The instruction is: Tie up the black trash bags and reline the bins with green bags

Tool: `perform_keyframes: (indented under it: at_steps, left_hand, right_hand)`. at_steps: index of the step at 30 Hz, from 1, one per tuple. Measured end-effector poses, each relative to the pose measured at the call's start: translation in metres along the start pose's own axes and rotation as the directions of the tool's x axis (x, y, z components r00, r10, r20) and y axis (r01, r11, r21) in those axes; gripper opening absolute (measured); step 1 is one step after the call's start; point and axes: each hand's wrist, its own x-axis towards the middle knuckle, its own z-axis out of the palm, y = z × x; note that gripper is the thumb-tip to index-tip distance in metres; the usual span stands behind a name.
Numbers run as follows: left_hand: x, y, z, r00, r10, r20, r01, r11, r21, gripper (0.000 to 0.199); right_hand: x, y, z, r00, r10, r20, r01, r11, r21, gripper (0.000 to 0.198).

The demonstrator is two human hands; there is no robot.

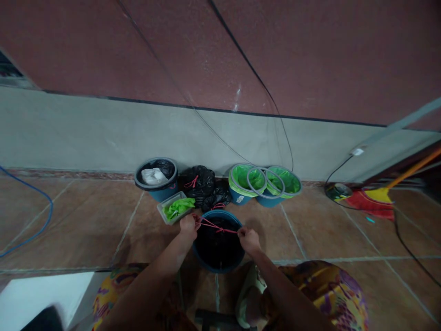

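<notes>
Over a blue trash bin (pixel 237 262) stretches a red drawstring (pixel 210 224), crossed or knotted near its middle. My left hand (pixel 189 225) pinches one end above the bin's left rim. At the right rim my right hand (pixel 249 239) pinches the other end. A black trash bag (pixel 220 248) lies inside the bin, dark and hard to make out. Just beyond my left hand sits a grey tray (pixel 168 219) with bright green plastic bags (pixel 178 208) in it.
Along the wall stand a bin with a black liner (pixel 161 194), tied black bags (pixel 198 184) and two bins with green liners (pixel 237 195) (pixel 270 200), with loose grey rings (pixel 257 189) on them. A broom (pixel 381 195) and cable lie right, a blue hose (pixel 51 209) left.
</notes>
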Motion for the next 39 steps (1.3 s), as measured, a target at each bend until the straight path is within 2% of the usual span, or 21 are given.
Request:
perform_keyframes:
  at_steps: [2,4,5,7,10,12,13,14,16,18,19,20,23,24,26,28,31,33,36,38,39]
  left_hand:
    - [-0.004,0.006,0.004,0.985,0.063,0.162,-0.062,0.998,-0.008,0.012]
    - [-0.013,0.012,0.01,0.924,0.113,0.366,-0.123,0.992,0.005,0.01]
    - [-0.02,0.014,0.014,0.875,0.131,0.466,-0.161,0.987,0.026,0.013]
    - [-0.034,0.017,0.021,0.743,0.155,0.651,-0.268,0.96,0.078,0.02]
    - [-0.052,0.017,0.031,0.559,0.135,0.818,-0.427,0.893,0.144,0.024]
    - [-0.054,0.017,0.035,0.482,0.123,0.867,-0.518,0.838,0.17,0.029]
    - [-0.052,0.018,0.035,0.481,0.134,0.866,-0.571,0.798,0.194,0.032]
    - [-0.048,0.018,0.034,0.515,0.165,0.841,-0.628,0.741,0.239,0.035]
    - [-0.035,0.015,0.03,0.643,0.279,0.713,-0.705,0.579,0.41,0.035]
    - [-0.02,0.006,0.024,0.719,0.372,0.587,-0.694,0.42,0.585,0.026]
    - [-0.014,-0.002,0.021,0.721,0.353,0.597,-0.693,0.369,0.619,0.021]
    - [-0.009,-0.011,0.019,0.692,0.296,0.659,-0.721,0.342,0.603,0.018]
    - [-0.003,-0.04,0.017,0.543,0.087,0.835,-0.792,0.384,0.475,0.018]
    - [-0.002,-0.049,0.017,0.526,0.053,0.849,-0.793,0.393,0.466,0.018]
    - [-0.002,-0.06,0.019,0.558,0.038,0.829,-0.766,0.408,0.497,0.019]
    - [-0.002,-0.065,0.02,0.645,0.06,0.762,-0.69,0.475,0.546,0.023]
    - [-0.001,-0.066,0.021,0.766,0.048,0.641,-0.484,0.699,0.526,0.029]
    - [-0.002,-0.066,0.021,0.806,0.015,0.591,-0.337,0.833,0.438,0.029]
    - [-0.002,-0.065,0.021,0.818,0.004,0.576,-0.269,0.887,0.375,0.032]
    - [-0.003,-0.065,0.022,0.791,0.022,0.612,-0.362,0.823,0.438,0.03]
    - [-0.003,-0.065,0.022,0.759,0.029,0.651,-0.436,0.765,0.475,0.028]
  right_hand:
    - [-0.002,-0.008,-0.003,0.998,-0.066,-0.002,0.066,0.987,0.15,0.019]
    - [-0.004,-0.021,-0.004,0.992,-0.124,0.038,0.108,0.951,0.289,0.03]
    - [-0.004,-0.03,-0.004,0.987,-0.146,0.07,0.115,0.936,0.333,0.04]
    - [-0.004,-0.048,-0.001,0.975,-0.176,0.134,0.116,0.922,0.369,0.052]
    - [-0.001,-0.068,0.004,0.958,-0.247,0.147,0.172,0.902,0.396,0.034]
    - [0.003,-0.072,0.007,0.946,-0.292,0.141,0.211,0.885,0.414,0.023]
    - [0.005,-0.07,0.007,0.944,-0.296,0.148,0.21,0.882,0.422,0.027]
    - [0.007,-0.067,0.007,0.947,-0.279,0.159,0.188,0.883,0.431,0.032]
    - [0.01,-0.058,0.007,0.965,-0.202,0.166,0.106,0.883,0.457,0.037]
    - [0.012,-0.048,0.005,0.98,-0.136,0.146,0.048,0.87,0.49,0.04]
    - [0.013,-0.044,0.004,0.983,-0.122,0.137,0.038,0.864,0.501,0.042]
    - [0.013,-0.041,0.002,0.983,-0.127,0.132,0.043,0.862,0.506,0.043]
    - [0.011,-0.041,-0.005,0.971,-0.196,0.136,0.104,0.861,0.498,0.042]
    - [0.01,-0.042,-0.007,0.967,-0.217,0.136,0.124,0.861,0.493,0.041]
    - [0.008,-0.046,-0.011,0.962,-0.241,0.128,0.149,0.856,0.495,0.04]
    - [0.007,-0.047,-0.013,0.965,-0.241,0.104,0.155,0.842,0.517,0.036]
    - [0.008,-0.042,-0.014,0.982,-0.175,0.066,0.113,0.836,0.537,0.034]
    - [0.008,-0.035,-0.016,0.993,-0.09,0.078,0.037,0.853,0.52,0.036]
    - [0.004,-0.029,-0.021,0.993,-0.021,0.114,-0.037,0.874,0.484,0.038]
    - [0.001,-0.031,-0.025,0.992,-0.052,0.111,-0.006,0.885,0.465,0.034]
    - [0.001,-0.034,-0.026,0.991,-0.083,0.101,0.028,0.889,0.458,0.032]
